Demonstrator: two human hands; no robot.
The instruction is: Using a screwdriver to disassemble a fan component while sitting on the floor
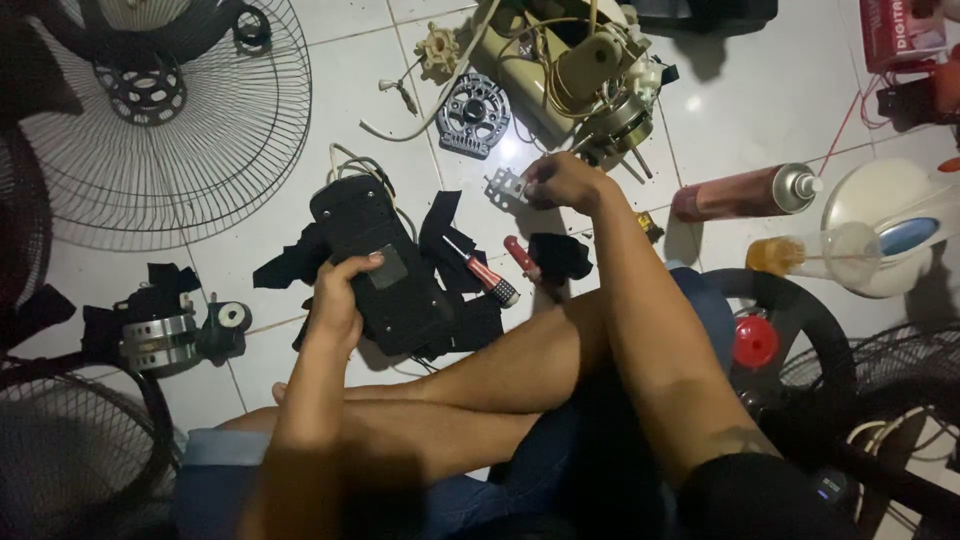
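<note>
I sit cross-legged on a white tiled floor. My left hand (340, 296) grips the near edge of a black plastic fan housing (385, 262) that lies on the floor among black plastic pieces. My right hand (562, 182) reaches forward and pinches a small silver metal bracket (505, 186) just above the tiles. Between the two hands lie two screwdrivers with red handles (486, 274), and the second screwdriver (522, 257) rests close to my right forearm.
A beige fan motor body (570, 65) with wires and a grey round motor cover (474, 113) lie ahead. A wire fan guard (170, 115) is at upper left, another motor (165, 330) at left. A red spray can (745, 192) and a clear bottle (820, 253) lie right.
</note>
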